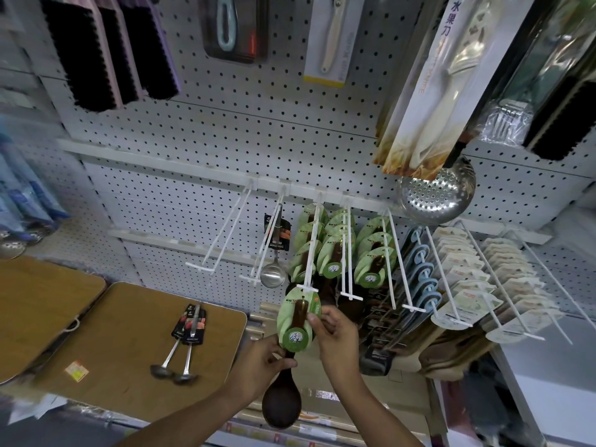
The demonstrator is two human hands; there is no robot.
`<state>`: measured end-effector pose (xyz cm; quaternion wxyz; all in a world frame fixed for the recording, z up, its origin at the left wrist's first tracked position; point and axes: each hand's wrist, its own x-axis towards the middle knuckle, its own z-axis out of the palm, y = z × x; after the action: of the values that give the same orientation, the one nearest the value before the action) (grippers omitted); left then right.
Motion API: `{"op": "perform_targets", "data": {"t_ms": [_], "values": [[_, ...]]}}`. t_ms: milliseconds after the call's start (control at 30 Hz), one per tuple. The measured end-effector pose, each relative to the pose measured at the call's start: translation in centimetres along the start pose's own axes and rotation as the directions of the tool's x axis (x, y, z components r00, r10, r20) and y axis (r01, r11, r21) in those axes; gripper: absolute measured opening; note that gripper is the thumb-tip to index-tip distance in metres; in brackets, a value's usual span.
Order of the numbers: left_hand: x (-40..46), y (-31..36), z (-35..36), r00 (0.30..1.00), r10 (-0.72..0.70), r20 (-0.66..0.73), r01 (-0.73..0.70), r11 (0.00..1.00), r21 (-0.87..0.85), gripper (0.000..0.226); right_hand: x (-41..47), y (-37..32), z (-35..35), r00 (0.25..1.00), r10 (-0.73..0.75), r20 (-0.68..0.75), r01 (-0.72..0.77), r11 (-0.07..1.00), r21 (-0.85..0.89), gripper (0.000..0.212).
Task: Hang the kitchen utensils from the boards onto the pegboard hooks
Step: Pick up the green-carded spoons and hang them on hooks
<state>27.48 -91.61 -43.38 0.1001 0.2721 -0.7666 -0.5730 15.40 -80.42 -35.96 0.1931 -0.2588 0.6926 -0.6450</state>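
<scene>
White perforated wall point(245, 124); possibly grey floor.

The knife package point(451, 82) hides the skimmer point(437, 193) handle, the brushes point(106, 50) are cut off by the top edge, and card print is too small to read.

We see a dark wooden spoon point(283, 395) held upright, bowl down, its handle wrapped in a green card sleeve point(298, 319) whose top sits just below the tip of a white pegboard hook point(310, 250) — touching or not, we cannot tell. That hook already carries more green-carded spoons point(309, 246), stacked toward the pegboard point(225, 124). Left of the hook, on a wooden board point(129, 343), lie two steel ladles point(183, 350) side by side — bowls toward us, black cards on their handles. Another ladle point(274, 253) hangs on the neighbouring hook.
</scene>
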Motion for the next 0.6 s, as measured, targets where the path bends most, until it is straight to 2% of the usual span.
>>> {"op": "perform_targets", "data": {"t_ms": [267,400,500,600], "values": [[2.7,1.1,-0.6,1.0,-0.006,-0.031,0.008,0.998,0.061,0.022,3.0,-0.5,0.2,0.998,0.024,-0.049,-0.028,0.997,-0.068,0.023],[4.0,1.5,-0.6,0.999,-0.021,-0.041,0.023,0.998,0.053,0.024,4.5,-0.2,0.3,0.995,0.06,-0.082,-0.065,0.996,-0.058,0.012],[4.5,2.0,-0.6,0.999,-0.016,-0.042,0.018,0.999,0.049,0.03,5.3,-0.1,0.3,0.993,0.049,-0.105,-0.058,0.995,-0.082,0.022],[4.4,2.3,-0.7,0.999,-0.021,-0.026,0.022,0.998,0.066,0.027,5.5,-0.4,0.4,0.993,0.058,-0.107,-0.07,0.992,-0.107,0.03]]}}
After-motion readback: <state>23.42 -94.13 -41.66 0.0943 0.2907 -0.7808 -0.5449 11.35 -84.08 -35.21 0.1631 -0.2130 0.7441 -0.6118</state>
